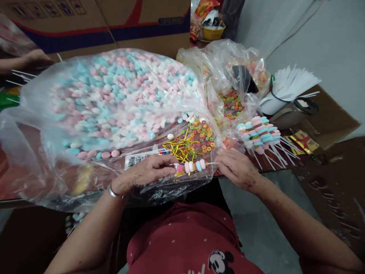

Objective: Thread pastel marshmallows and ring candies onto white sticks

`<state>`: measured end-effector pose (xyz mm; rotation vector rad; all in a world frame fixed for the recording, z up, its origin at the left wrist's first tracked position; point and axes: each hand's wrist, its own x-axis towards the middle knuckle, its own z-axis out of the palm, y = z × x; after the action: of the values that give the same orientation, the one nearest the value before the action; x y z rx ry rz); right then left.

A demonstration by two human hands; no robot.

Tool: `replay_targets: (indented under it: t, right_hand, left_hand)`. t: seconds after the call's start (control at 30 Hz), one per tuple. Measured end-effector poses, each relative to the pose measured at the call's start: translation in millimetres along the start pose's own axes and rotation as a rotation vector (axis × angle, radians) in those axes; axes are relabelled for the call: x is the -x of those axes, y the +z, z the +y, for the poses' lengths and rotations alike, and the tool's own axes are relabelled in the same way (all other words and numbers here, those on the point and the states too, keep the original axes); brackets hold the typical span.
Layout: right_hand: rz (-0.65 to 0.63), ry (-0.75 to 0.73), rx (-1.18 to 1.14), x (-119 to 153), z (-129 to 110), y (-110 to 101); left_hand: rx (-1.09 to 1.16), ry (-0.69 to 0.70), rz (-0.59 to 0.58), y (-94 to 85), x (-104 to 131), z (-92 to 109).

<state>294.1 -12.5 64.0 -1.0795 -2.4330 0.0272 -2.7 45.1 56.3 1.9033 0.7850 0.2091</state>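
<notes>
I count two hands at work, my left hand [145, 172] and right hand [238, 167], sharing one candy stick [191, 166] with about five candies on it. Beyond them lie two clear bags [114, 95], one pile of gold ties [182, 147], and one bundle of finished sticks [261, 134] past my right hand.

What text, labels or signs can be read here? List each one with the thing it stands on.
Cardboard boxes: dark printed label panels, too blurred to read.
White sticker on the big candy bag: a code square and small print, too small to read.
Red shirt: a cartoon mouse picture and white letters cut off at the frame edge, unreadable.
Red and gold packet: a mark, not legible.
Nothing can be quoted with confidence.
</notes>
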Motion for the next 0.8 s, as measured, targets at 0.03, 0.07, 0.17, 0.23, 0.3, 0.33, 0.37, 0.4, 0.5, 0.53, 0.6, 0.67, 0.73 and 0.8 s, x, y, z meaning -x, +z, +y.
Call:
replay_targets:
  t: [0.03, 0.07, 0.17, 0.23, 0.3, 0.33, 0.37, 0.4, 0.5, 0.53, 0.6, 0.67, 0.73, 0.8]
  right_hand:
    - [0.012, 0.002, -0.009, 0, 0, 0]
    - [0.017, 0.005, -0.028, 0, 1, 0]
    - [-0.070, 0.074, -0.118, 1, 3, -3]
    - [-0.208, 0.158, -0.203, 2, 3, -5]
    - [-0.323, 0.243, -0.307, 2, 1, -7]
    - [-0.355, 0.276, -0.365, 2, 0, -7]
    - [-0.371, 0.306, -0.422, 3, -2, -7]
    - [-0.382, 0.331, -0.479, 4, -4, -7]
    - [-0.406, 0.424, -0.673, 9, -14, 1]
    - [-0.399, 0.474, -0.753, 12, -19, 6]
    - [-0.337, 0.600, -0.933, 19, -29, 19]
    - [-0.198, 0.724, -1.098, 25, -41, 36]
    - [-0.062, 0.792, -1.191, 29, -52, 51]
    - [0.039, 0.826, -1.248, 29, -61, 63]
  left_hand:
    - [-0.017, -0.007, -0.041, -1.1, 0, 4]
    - [-0.053, -0.011, -0.066, -1.5, 0, 8]
    - [-0.221, 0.022, -0.063, 1.3, -2, 18]
    - [-0.325, 0.079, -0.035, 4.5, -4, 23]
    - [-0.416, 0.139, -0.012, 6.6, -7, 26]
    - [-0.451, 0.171, -0.004, 6.8, -7, 27]
    - [-0.480, 0.203, 0.002, 6.6, -8, 27]
    - [-0.506, 0.235, 0.009, 5.8, -8, 28]
    - [-0.618, 0.331, 0.068, 2.0, -10, 33]
    - [-0.673, 0.351, 0.101, 0.7, -10, 36]
    - [-0.779, 0.375, 0.174, -1.5, -12, 41]
    - [-0.858, 0.405, 0.258, -2.5, -15, 45]
    - [-0.909, 0.449, 0.352, -1.5, -15, 48]
    - [-0.928, 0.490, 0.443, 2.8, -10, 49]
